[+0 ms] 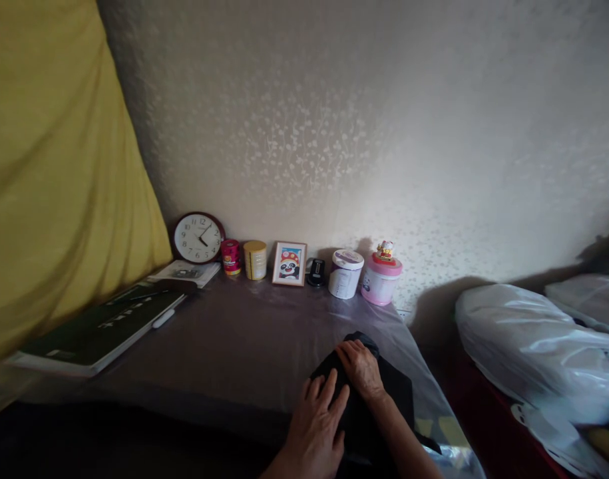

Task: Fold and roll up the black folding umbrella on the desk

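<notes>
A black fabric item (397,389) lies at the right front of the table, with a bunched upper end and a dark strap-like piece (428,441) sticking out at its lower right. Its exact kind does not show. My right hand (361,369) has its fingers curled over the fabric near that upper end. Flat against the fabric's left side rests my left hand (314,419), fingers stretched out and apart. Both forearms cover part of the black fabric.
Along the wall stand a round clock (198,238), a red can (231,257), a yellow-lidded tub (255,261), a framed panda picture (289,264), a small black object (316,273), a white tub (345,275) and a pink tub (381,279) topped by a figurine (385,251). A dark green book (104,326) lies left; plastic bags (528,346) sit right.
</notes>
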Motion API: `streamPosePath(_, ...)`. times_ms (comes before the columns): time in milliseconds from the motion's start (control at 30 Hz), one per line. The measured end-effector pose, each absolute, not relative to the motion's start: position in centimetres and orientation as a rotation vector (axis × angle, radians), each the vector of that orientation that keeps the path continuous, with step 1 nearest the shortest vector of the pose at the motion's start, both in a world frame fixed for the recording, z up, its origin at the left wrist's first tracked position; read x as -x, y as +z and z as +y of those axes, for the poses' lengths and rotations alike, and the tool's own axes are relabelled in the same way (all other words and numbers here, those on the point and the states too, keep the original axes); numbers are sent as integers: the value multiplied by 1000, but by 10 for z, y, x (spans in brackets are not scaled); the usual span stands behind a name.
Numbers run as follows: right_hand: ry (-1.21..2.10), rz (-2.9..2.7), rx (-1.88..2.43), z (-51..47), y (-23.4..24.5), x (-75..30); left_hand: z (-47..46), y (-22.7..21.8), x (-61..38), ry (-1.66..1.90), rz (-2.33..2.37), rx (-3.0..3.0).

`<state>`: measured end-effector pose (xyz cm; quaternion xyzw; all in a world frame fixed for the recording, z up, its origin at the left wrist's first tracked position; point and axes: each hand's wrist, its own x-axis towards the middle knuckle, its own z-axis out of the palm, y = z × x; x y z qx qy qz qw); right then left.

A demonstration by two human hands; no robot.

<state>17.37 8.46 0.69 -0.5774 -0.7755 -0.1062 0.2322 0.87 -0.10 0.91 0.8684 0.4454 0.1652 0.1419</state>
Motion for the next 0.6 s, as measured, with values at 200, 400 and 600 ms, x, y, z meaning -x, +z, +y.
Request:
streamPosePath(200,-273,-2108,1513,84,9,-176,-2,-3,-11,458,1291,-2450)
streamPosePath(400,-126,-2101,1252,62,9,-179,-3,-16,-12,416,1317,-2484)
streamPosePath(600,-148,-2116,1275,60,6,-184,-5,-16,-15,278,1373,-2513)
